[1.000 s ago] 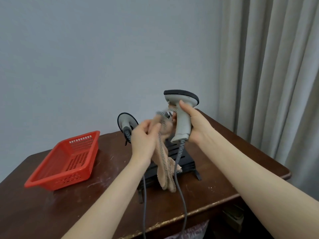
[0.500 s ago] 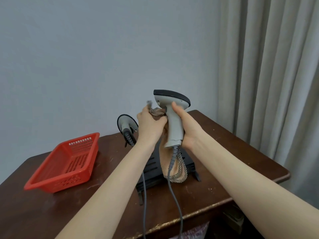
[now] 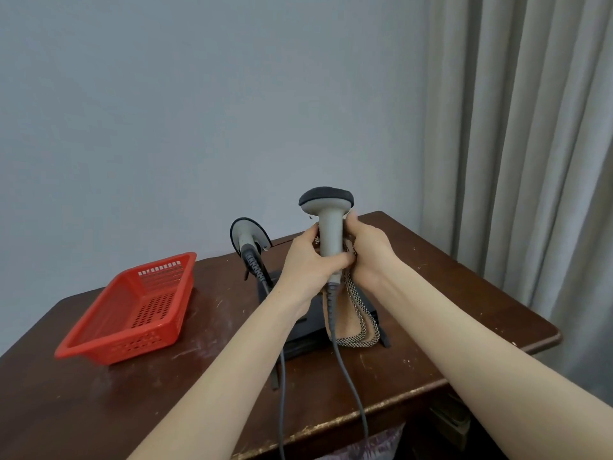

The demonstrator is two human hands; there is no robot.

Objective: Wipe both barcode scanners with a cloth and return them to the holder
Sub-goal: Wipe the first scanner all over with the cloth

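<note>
While two grey cables (image 3: pixel 351 386) trail off the near edge of the dark wooden table (image 3: pixel 447 333), both forearms reach forward above it. Her left hand (image 3: pixel 308 263) is wrapped around the handle of the raised scanner (image 3: pixel 330 227), fingers curled tight; the right hand (image 3: pixel 368 250) presses the cloth (image 3: pixel 356 313) against the handle's far side, the checkered fabric hanging down over the black holder (image 3: pixel 305 330). Left of the holder sits a red basket (image 3: pixel 132 310). Farther back, the second scanner (image 3: pixel 247 235) rests in the holder, head up. Behind stand a grey wall and curtain (image 3: pixel 524 144).
</note>
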